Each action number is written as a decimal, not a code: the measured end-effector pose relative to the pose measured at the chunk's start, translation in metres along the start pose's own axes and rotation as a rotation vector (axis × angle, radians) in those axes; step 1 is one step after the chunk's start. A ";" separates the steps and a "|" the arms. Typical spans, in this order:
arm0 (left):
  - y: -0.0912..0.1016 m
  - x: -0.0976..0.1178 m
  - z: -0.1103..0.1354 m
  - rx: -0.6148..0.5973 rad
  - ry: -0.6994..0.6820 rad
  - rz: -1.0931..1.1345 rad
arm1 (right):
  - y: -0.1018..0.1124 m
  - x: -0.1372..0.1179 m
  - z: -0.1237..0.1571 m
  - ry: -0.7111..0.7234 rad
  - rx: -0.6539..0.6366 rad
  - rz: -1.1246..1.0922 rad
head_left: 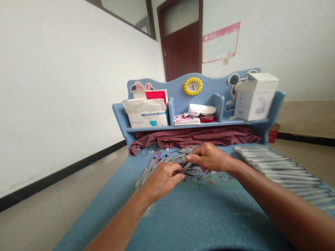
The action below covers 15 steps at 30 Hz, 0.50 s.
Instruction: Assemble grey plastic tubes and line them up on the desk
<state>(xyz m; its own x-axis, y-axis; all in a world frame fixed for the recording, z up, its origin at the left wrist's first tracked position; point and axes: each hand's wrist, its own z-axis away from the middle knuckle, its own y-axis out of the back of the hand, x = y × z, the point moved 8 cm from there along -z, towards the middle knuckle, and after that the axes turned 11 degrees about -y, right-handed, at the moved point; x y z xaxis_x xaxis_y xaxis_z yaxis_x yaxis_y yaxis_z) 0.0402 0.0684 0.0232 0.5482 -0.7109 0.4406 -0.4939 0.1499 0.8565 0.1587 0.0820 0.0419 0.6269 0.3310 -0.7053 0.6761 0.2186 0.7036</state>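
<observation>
My left hand (164, 177) is closed, thumb and fingers pinching the lower end of a thin translucent tube (186, 167). The tube slants up to my right hand (209, 157), whose thumb and fingers close at its upper end. Around and beneath both hands lies a loose pile of similar slender pale tubes (149, 170), mixed with small black pieces (195, 168). Fingers hide part of the pile, and the exact kind of tube is hard to make out. To the right, many long grey-white sticks with dark ends (277, 167) lie side by side in a row.
A blue desk (183, 219) carries a raised shelf (193, 126) at its back. On the shelf stand a mask box (149, 116), a red tin (207, 119) and a white carton (255, 97). Red checked cloth (199, 136) is bunched below it.
</observation>
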 end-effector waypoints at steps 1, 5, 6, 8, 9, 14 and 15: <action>0.001 0.000 0.000 0.009 0.005 -0.004 | 0.000 0.001 0.000 -0.005 -0.004 -0.018; 0.013 -0.006 0.000 0.116 0.050 0.027 | 0.008 0.010 -0.004 -0.052 0.016 0.043; 0.015 -0.009 0.001 0.146 0.074 0.053 | 0.009 0.014 -0.006 -0.076 -0.001 0.109; 0.018 -0.016 0.003 0.190 0.137 0.127 | 0.006 0.025 -0.009 -0.119 -0.063 0.289; 0.018 -0.019 0.004 0.205 0.172 0.168 | 0.005 0.030 -0.010 -0.132 -0.086 0.392; 0.021 -0.025 0.007 0.307 0.247 0.319 | -0.009 0.051 -0.011 -0.140 -0.074 0.698; 0.022 -0.025 0.007 0.328 0.251 0.338 | -0.012 0.052 -0.010 -0.128 -0.049 0.713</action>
<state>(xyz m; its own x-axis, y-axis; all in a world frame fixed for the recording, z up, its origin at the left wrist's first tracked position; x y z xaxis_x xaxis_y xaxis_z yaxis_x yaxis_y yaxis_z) 0.0106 0.0844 0.0295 0.4469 -0.4676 0.7626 -0.8341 0.0903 0.5442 0.1794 0.1056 -0.0021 0.9511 0.2992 -0.0764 0.0703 0.0314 0.9970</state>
